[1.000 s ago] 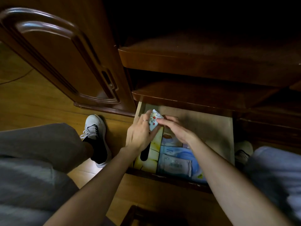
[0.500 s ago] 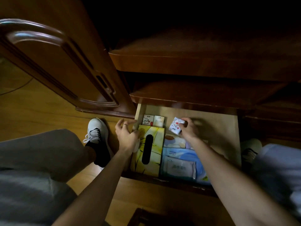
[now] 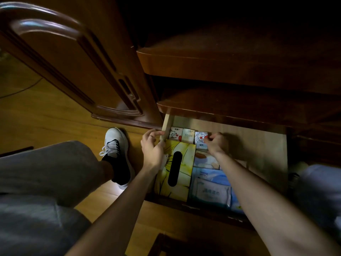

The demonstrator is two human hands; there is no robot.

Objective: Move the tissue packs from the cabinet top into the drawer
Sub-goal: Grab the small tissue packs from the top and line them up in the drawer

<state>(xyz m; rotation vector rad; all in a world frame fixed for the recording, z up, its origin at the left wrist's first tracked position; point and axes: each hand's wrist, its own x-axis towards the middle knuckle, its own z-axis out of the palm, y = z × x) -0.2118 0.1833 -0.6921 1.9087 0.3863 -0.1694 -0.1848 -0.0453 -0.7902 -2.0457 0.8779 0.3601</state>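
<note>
Right hand (image 3: 215, 143) pinched a pocket tissue pack (image 3: 200, 139), seating it third in the drawer (image 3: 258, 145) back row beside two others. Left hand (image 3: 153, 146) hung loose, empty, at drawer's left wall, likely steadying.

Three small printed tissue packs (image 3: 188, 136) line the open drawer's (image 3: 258, 145) back-left corner.

An open wooden cabinet door (image 3: 77, 71) stands over the wood floor (image 3: 46, 119). Below its lower corner rests a white sneaker (image 3: 116, 145) with a black sock. Left of the door, a thin cable (image 3: 20, 90) crosses the floor.
</note>
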